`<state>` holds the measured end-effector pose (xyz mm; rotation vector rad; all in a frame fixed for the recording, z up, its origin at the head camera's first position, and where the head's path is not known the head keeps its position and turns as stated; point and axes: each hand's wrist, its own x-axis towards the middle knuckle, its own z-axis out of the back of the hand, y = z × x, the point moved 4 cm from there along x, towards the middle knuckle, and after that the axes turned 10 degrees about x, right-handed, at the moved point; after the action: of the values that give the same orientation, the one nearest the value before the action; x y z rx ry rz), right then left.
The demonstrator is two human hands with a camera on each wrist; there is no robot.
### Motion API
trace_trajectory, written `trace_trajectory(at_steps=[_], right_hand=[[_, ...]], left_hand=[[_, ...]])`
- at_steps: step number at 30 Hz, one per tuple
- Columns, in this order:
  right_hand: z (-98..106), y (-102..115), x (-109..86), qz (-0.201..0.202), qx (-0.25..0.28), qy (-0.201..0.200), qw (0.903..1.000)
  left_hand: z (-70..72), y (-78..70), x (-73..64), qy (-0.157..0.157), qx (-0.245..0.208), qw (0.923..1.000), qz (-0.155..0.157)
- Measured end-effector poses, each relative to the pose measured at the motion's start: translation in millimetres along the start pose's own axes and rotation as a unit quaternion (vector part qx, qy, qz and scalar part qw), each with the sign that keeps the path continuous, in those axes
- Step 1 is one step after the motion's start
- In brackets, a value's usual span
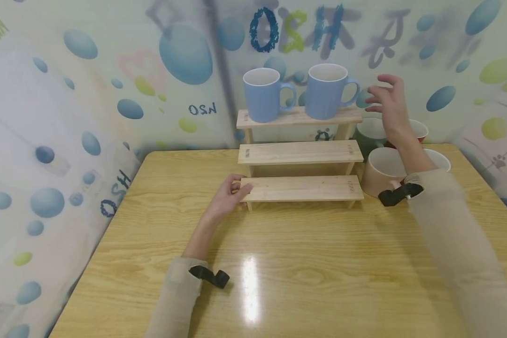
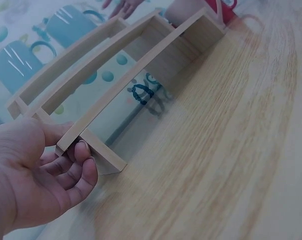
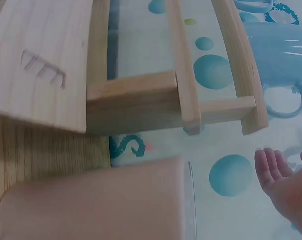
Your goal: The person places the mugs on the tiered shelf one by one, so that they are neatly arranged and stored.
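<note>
A three-tier wooden shelf [image 1: 300, 152] stands on the table, and two blue mugs, a left one [image 1: 262, 98] and a right one [image 1: 326, 94], sit upright on its top tier with handles to the right. My left hand [image 1: 228, 195] grips the left end of the lowest tier; in the left wrist view the thumb lies on top and curled fingers are below the board. Up beside the right mug's handle, my right hand [image 1: 388, 103] hangs in the air, apart from it, fingers loosely bent and holding nothing. The right wrist view shows that hand [image 3: 286, 185] below the mug.
Right of the shelf stand several more mugs: a pinkish one [image 1: 382, 169], a green one [image 1: 369, 134], a red one [image 1: 419, 129] and a whitish one [image 1: 441, 158], partly hidden by my right forearm. A patterned wall [image 1: 173, 117] rises behind the wooden table [image 1: 304, 267].
</note>
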<state>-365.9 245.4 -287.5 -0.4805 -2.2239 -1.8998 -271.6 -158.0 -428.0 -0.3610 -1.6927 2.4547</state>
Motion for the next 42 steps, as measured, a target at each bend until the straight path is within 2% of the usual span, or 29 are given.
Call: trace_trajectory(at_steps=[7, 17, 21, 26, 31, 38, 42], right_hand=[[18, 8, -8.7, 0.023, -0.01, -0.003, 0.9997], [53, 11, -22.1, 0.004, -0.001, -0.034, 0.9994], [64, 16, -31.4, -0.003, 0.03, -0.049, 0.9984], [79, 23, -43.3, -0.012, 0.099, -0.064, 0.993], [96, 24, -55.8, -0.012, 0.125, -0.066, 0.9899], [112, 26, -76.6, -0.012, 0.098, -0.071, 0.9925], [120, 27, -90.5, -0.017, 0.061, -0.081, 0.9947]], left_hand=[[0.1, 0.6, 0.1, 0.0, 0.003, 1.0, -0.001], [0.1, 1.5, 0.3, 0.002, 0.0, 1.0, -0.003], [0.3, 2.0, 0.3, 0.003, 0.0, 1.0, -0.001], [0.8, 1.6, 0.2, 0.002, 0.001, 1.0, 0.0], [0.9, 1.3, 1.2, 0.0, 0.0, 1.0, 0.002], [0.0, 2.4, 2.6, -0.001, -0.001, 1.0, 0.005], [0.5, 2.2, 2.2, 0.0, -0.002, 1.0, 0.007]])
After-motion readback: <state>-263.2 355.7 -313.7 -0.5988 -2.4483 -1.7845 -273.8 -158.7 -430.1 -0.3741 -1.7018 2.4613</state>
